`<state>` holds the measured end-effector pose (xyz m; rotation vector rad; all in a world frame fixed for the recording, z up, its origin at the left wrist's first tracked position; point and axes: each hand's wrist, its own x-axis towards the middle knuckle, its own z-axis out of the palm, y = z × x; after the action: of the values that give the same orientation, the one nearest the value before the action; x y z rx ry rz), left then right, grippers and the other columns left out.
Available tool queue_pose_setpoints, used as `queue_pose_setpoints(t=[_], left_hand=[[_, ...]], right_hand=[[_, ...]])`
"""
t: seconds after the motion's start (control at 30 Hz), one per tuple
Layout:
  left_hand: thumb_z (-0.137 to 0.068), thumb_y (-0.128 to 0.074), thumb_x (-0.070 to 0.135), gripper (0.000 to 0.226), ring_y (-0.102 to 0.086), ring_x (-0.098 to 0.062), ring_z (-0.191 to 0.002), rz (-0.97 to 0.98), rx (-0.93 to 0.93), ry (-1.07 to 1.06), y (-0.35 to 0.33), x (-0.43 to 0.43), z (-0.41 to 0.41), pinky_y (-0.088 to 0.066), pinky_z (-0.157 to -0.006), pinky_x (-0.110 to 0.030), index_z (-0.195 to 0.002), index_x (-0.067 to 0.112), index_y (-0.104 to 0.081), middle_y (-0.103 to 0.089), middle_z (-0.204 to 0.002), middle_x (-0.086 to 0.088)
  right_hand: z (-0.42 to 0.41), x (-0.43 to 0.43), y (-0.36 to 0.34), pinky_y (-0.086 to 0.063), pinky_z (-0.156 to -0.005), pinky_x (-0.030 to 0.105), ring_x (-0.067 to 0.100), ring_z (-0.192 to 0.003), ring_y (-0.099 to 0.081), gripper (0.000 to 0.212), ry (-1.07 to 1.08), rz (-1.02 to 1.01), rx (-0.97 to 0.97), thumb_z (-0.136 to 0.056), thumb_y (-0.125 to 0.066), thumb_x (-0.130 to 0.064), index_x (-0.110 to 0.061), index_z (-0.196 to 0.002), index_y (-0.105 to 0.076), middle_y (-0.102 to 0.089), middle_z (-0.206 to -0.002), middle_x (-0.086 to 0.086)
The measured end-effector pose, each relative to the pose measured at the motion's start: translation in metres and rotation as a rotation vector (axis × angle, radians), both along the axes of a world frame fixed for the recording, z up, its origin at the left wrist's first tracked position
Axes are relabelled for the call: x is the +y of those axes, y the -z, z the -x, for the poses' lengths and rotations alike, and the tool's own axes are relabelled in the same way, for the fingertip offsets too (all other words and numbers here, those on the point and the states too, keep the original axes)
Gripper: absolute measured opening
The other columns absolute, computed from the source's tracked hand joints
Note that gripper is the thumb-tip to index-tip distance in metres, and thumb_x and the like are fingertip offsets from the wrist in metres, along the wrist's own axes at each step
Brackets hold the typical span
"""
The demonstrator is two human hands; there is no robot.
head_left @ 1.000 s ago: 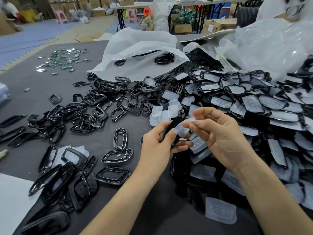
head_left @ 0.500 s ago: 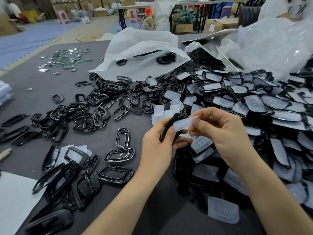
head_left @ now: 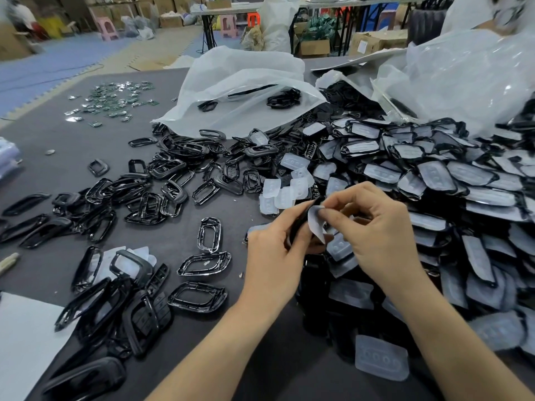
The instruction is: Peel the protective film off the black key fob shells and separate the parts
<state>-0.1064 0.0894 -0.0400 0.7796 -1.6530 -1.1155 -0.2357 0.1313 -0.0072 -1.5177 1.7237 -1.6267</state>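
My left hand (head_left: 273,256) grips a black key fob shell (head_left: 301,219) edge-on at the middle of the table. My right hand (head_left: 379,235) pinches a translucent white film piece (head_left: 316,224) that hangs bent beside the shell. Whether the piece still touches the shell I cannot tell. A big heap of film-covered black shells (head_left: 434,180) fills the right side. Bare black frames (head_left: 162,195) lie scattered to the left. A small cluster of peeled white pieces (head_left: 285,186) lies just beyond my hands.
White plastic bags (head_left: 240,91) with a few black parts lie at the back. Small green circuit boards (head_left: 115,99) are spread at the far left. A white sheet (head_left: 20,342) covers the near left corner. One loose white piece (head_left: 382,361) lies near the front.
The white film piece has swung from lying level across the shell to hanging down beside it. My right hand has moved a little lower and closer to my left hand.
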Motion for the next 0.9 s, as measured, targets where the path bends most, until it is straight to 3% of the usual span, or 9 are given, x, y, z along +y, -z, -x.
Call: queue_pose_setpoints(t=[0.17,0.33,0.47,0.57,0.9], left_hand=[[-0.089,-0.059,0.031,0.025,-0.071,-0.029,-0.076,0.055,-0.077,-0.04,0.002,-0.002,0.001,-0.058,-0.074,-0.048,-0.112,0.032,-0.068,-0.075,-0.088,0.003],[-0.091,-0.059,0.023,0.025,-0.072,-0.031,-0.078,-0.006,-0.044,0.062,0.0,-0.001,0.0,-0.059,-0.074,-0.048,-0.114,0.028,-0.068,-0.075,-0.093,-0.004],[-0.096,-0.053,0.002,0.033,-0.074,-0.018,-0.072,-0.177,0.082,0.209,-0.006,0.001,-0.002,-0.058,-0.065,-0.024,-0.104,0.031,-0.066,-0.074,-0.09,0.007],[-0.096,-0.051,0.0,0.033,-0.073,-0.016,-0.069,-0.245,0.13,0.263,-0.01,0.002,-0.003,-0.056,-0.062,-0.019,-0.104,0.029,-0.066,-0.075,-0.087,0.007],[-0.098,-0.046,-0.002,0.036,-0.072,-0.014,-0.064,-0.293,0.165,0.32,-0.012,0.005,-0.002,-0.055,-0.059,-0.018,-0.107,0.027,-0.064,-0.075,-0.081,0.006]], right_hand=[[-0.001,0.0,-0.001,-0.048,-0.061,0.022,0.008,-0.065,-0.057,0.023,0.006,-0.067,-0.024,-0.078,-0.077,-0.013,-0.03,-0.073,-0.064,-0.064,-0.075,-0.008],[0.006,0.001,-0.004,-0.047,-0.051,0.019,0.006,-0.057,-0.054,0.024,-0.102,-0.168,-0.328,-0.075,-0.076,-0.004,-0.019,-0.081,-0.057,-0.061,-0.069,-0.009],[0.013,0.001,-0.006,-0.046,-0.05,0.019,0.01,-0.06,-0.057,0.022,-0.211,-0.242,-0.447,-0.077,-0.072,0.001,-0.019,-0.08,-0.064,-0.064,-0.075,0.003],[0.015,0.001,-0.007,-0.046,-0.052,0.018,0.011,-0.06,-0.057,0.019,-0.261,-0.254,-0.456,-0.076,-0.072,-0.004,-0.022,-0.073,-0.069,-0.068,-0.07,0.0],[0.02,0.003,-0.008,-0.049,-0.057,0.021,0.025,-0.066,-0.056,0.022,-0.301,-0.222,-0.413,-0.084,-0.063,0.005,-0.015,-0.086,-0.073,-0.067,-0.071,0.011]])
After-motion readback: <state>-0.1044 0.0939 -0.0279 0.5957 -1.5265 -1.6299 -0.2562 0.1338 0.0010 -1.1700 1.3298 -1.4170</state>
